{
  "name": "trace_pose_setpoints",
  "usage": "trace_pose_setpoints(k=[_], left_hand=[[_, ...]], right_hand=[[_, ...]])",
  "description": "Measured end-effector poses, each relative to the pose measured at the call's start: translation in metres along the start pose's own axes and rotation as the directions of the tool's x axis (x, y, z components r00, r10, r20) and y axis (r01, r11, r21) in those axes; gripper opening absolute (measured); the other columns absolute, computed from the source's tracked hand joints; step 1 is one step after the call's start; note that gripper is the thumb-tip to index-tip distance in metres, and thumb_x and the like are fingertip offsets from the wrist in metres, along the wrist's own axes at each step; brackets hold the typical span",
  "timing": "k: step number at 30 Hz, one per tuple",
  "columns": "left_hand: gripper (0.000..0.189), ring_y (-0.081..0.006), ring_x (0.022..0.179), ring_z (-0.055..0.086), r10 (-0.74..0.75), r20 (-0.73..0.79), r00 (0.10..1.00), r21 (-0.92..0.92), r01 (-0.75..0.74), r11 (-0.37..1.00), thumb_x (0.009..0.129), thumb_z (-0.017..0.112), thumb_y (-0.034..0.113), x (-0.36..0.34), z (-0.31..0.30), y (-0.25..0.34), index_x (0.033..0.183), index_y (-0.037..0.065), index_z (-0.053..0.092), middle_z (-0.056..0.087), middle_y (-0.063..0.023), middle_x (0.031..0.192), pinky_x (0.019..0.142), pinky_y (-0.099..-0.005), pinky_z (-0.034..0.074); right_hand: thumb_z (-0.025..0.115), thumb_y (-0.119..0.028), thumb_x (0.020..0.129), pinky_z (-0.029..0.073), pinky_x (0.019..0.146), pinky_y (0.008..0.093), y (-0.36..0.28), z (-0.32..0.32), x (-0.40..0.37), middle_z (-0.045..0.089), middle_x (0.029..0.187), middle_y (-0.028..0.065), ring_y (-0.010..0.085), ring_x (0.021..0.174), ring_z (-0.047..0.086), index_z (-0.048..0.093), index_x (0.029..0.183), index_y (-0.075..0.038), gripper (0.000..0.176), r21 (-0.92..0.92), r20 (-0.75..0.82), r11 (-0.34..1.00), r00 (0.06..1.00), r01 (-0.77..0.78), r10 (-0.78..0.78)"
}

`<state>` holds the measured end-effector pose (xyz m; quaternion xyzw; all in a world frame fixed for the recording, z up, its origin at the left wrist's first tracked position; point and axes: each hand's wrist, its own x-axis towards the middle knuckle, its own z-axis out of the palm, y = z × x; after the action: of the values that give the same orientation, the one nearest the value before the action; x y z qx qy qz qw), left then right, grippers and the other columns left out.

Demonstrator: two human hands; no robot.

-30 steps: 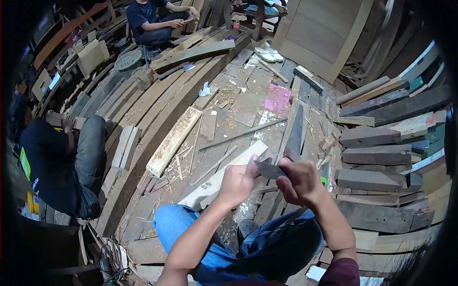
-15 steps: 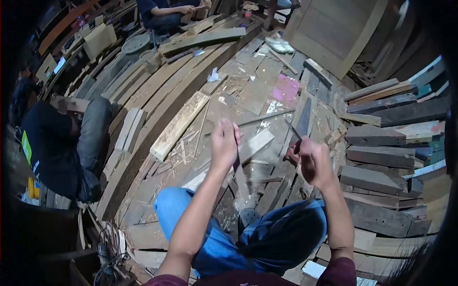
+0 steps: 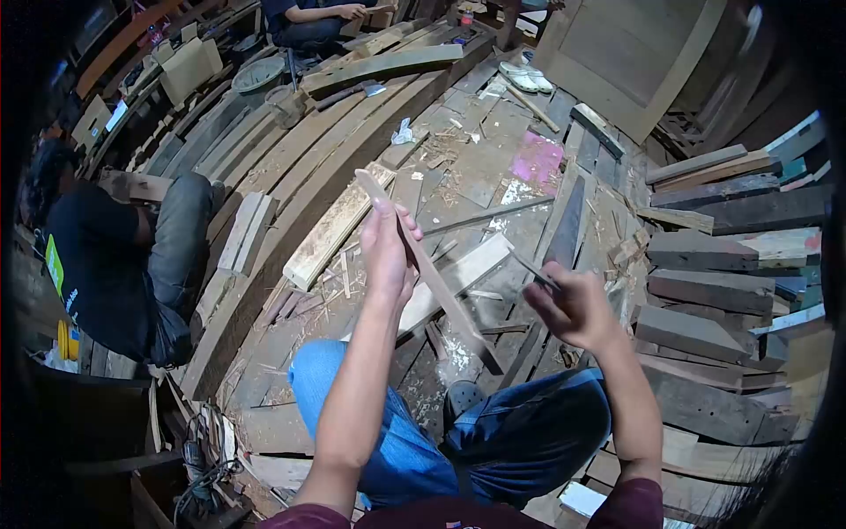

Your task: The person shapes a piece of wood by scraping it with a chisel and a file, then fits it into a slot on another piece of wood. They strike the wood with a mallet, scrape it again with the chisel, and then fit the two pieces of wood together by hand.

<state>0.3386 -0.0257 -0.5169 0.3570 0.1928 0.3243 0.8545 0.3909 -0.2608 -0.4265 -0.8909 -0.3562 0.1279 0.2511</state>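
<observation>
A long thin strip of brown wood (image 3: pixel 449 300) slants from upper left to lower right in front of my knees. My left hand (image 3: pixel 385 249) is closed round its upper part, with the thumb along its face. My right hand (image 3: pixel 568 304) is closed on the handle of a thin blade (image 3: pixel 531 268) that points up and left, apart from the strip. Below both hands lies a pale wooden board (image 3: pixel 458 284) on the floor.
Wood shavings and scraps litter the floor (image 3: pixel 467 167). Stacked timbers (image 3: pixel 705 286) line the right, and long beams (image 3: pixel 308 167) curve along the left. A seated person (image 3: pixel 101 264) is at the left, another (image 3: pixel 304 26) at the top. Pale shoes (image 3: pixel 526 78) lie farther back.
The wood strip has swung from near upright to a slant, its top now farther left. My left hand has moved left, and my right hand has moved slightly down with the blade.
</observation>
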Motion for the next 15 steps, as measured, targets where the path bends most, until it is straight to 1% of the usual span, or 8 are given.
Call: trace_pose_setpoints(k=[3, 4, 7, 9, 11, 13, 14, 15], left_hand=[[0.042, -0.0116, 0.059, 0.04, -0.056, 0.015, 0.998, -0.152, 0.058, 0.987, 0.097, 0.044, 0.048, 0.004, -0.002, -0.001, 0.08, 0.009, 0.045, 0.04, 0.0007, 0.067, 0.059, -0.0277, 0.039], [0.042, -0.0112, 0.058, 0.039, -0.073, 0.007, 0.997, -0.195, 0.073, 0.978, 0.097, 0.044, 0.048, 0.004, -0.002, 0.0, 0.079, 0.01, 0.044, 0.039, 0.0011, 0.066, 0.058, -0.0274, 0.038], [0.043, -0.0091, 0.053, 0.033, -0.1, -0.05, 0.994, -0.249, 0.084, 0.965, 0.095, 0.046, 0.05, 0.002, 0.003, 0.005, 0.072, 0.014, 0.039, 0.032, 0.0038, 0.062, 0.053, -0.0246, 0.033], [0.038, -0.0101, 0.05, 0.035, -0.076, 0.0, 0.997, -0.126, 0.076, 0.989, 0.094, 0.055, 0.043, 0.005, -0.011, -0.003, 0.074, 0.012, 0.045, 0.036, 0.0047, 0.059, 0.049, -0.0277, 0.035], [0.038, -0.0071, 0.053, 0.045, -0.151, -0.041, 0.988, 0.174, 0.156, 0.972, 0.092, 0.06, 0.04, -0.008, -0.002, -0.002, 0.07, 0.011, 0.05, 0.047, 0.0047, 0.06, 0.051, -0.0267, 0.04], [0.03, -0.0062, 0.067, 0.056, 0.147, 0.161, 0.976, 0.507, -0.209, 0.836, 0.089, 0.066, 0.031, -0.027, 0.011, -0.025, 0.075, 0.005, 0.061, 0.06, 0.0004, 0.07, 0.059, -0.0255, 0.046], [0.024, -0.0071, 0.072, 0.058, 0.038, 0.281, 0.959, 0.486, -0.177, 0.856, 0.086, 0.068, 0.026, -0.04, 0.014, -0.03, 0.081, 0.003, 0.064, 0.064, -0.0014, 0.074, 0.063, -0.0256, 0.047], [0.021, -0.008, 0.077, 0.06, -0.064, 0.396, 0.916, 0.472, -0.143, 0.87, 0.084, 0.071, 0.021, -0.051, 0.016, -0.033, 0.088, 0.001, 0.068, 0.067, -0.0032, 0.079, 0.066, -0.0257, 0.049]], right_hand=[[0.076, -0.023, 0.078, 0.046, 0.052, 0.0355, 0.015, 0.013, 0.003, 0.055, 0.06, 0.019, 0.0329, 0.053, 0.058, 0.059, 0.078, -0.004, 0.025, -0.04, -0.066, 0.987, 0.985, 0.157, -0.159], [0.076, -0.033, 0.073, 0.05, 0.064, 0.0433, 0.015, 0.009, 0.003, 0.059, 0.067, 0.0211, 0.0391, 0.071, 0.062, 0.059, 0.096, -0.006, 0.039, -0.085, 0.068, 0.996, 0.997, 0.037, -0.031], [0.075, -0.033, 0.074, 0.051, 0.066, 0.0437, 0.005, 0.007, 0.004, 0.06, 0.068, 0.0209, 0.0386, 0.074, 0.063, 0.06, 0.096, -0.006, 0.038, -0.223, 0.162, 0.973, 0.982, -0.06, 0.098], [0.073, -0.029, 0.075, 0.052, 0.065, 0.0438, -0.007, 0.006, 0.004, 0.061, 0.069, 0.0214, 0.0379, 0.073, 0.063, 0.062, 0.09, -0.007, 0.029, -0.254, 0.117, 0.967, 0.991, -0.035, 0.066], [0.072, -0.023, 0.075, 0.051, 0.06, 0.0424, 0.015, 0.022, 0.008, 0.061, 0.069, 0.0204, 0.0378, 0.067, 0.063, 0.062, 0.086, -0.007, 0.021, -0.23, 0.058, 0.971, 0.997, 0.066, -0.054], [0.068, -0.018, 0.078, 0.05, 0.055, 0.0411, 0.024, 0.028, 0.01, 0.06, 0.068, 0.019, 0.038, 0.062, 0.06, 0.062, 0.084, -0.008, 0.014, -0.043, 0.01, 0.973, 0.974, 0.225, -0.225], [0.065, -0.015, 0.078, 0.049, 0.055, 0.0394, 0.022, 0.031, 0.012, 0.058, 0.067, 0.0171, 0.0374, 0.062, 0.059, 0.061, 0.081, -0.009, 0.007, 0.016, -0.03, 0.95, 0.95, 0.312, -0.311], [0.06, -0.015, 0.081, 0.048, 0.055, 0.0369, 0.009, 0.03, 0.014, 0.058, 0.066, 0.0151, 0.0366, 0.058, 0.057, 0.058, 0.076, -0.007, 0.01, 0.183, -0.145, 0.885, 0.902, 0.428, -0.406]])
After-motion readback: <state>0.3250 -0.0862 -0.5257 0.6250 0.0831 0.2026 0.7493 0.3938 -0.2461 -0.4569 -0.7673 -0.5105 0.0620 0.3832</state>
